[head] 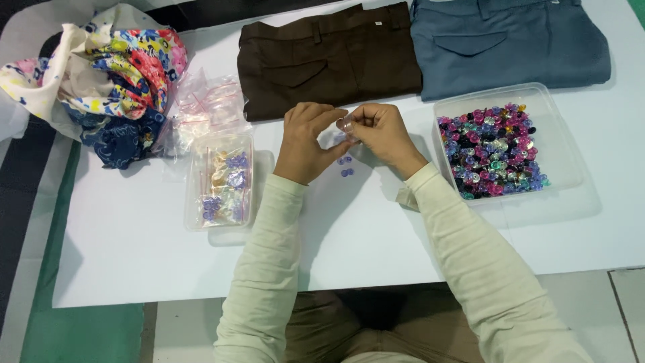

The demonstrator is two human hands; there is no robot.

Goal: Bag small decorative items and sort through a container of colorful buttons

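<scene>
Head view, items listed by size.

White table (pixel 376 235): carries everything below; its near edge runs just above the person's lap.

Blue trousers (pixel 510 40), far right, folded flat; brown trousers (pixel 329 57) just left of them, edges touching.

Floral cloth bundle (pixel 114 74), far left, heaped loosely and hanging over the table's left edge.

Clear tray of mixed buttons (pixel 457 111), right of the hands, filled with pink, blue, black and clear pieces. Risk: the right sleeve lies close to its near left corner, so a careless elbow could nudge it and scatter the contents.

Clear tray of packed bags (pixel 195 195), left of the hands, holding small filled packets. Pile of empty zip bags (pixel 205 104) just beyond it.

Left hand (pixel 306 141) and right hand (pixel 383 134): raised together over the table's middle, fingertips pinched on a small clear bag (pixel 344 126) held between them. The bag is mostly hidden; whether its mouth is open cannot be told. Risk: the film is slick and thin, so a loosened pinch could let it tip and spill.

Loose purple buttons (pixel 345 165): a few on the table directly below the hands. Risk: small and round, they could roll or be swept off by a wrist.
</scene>
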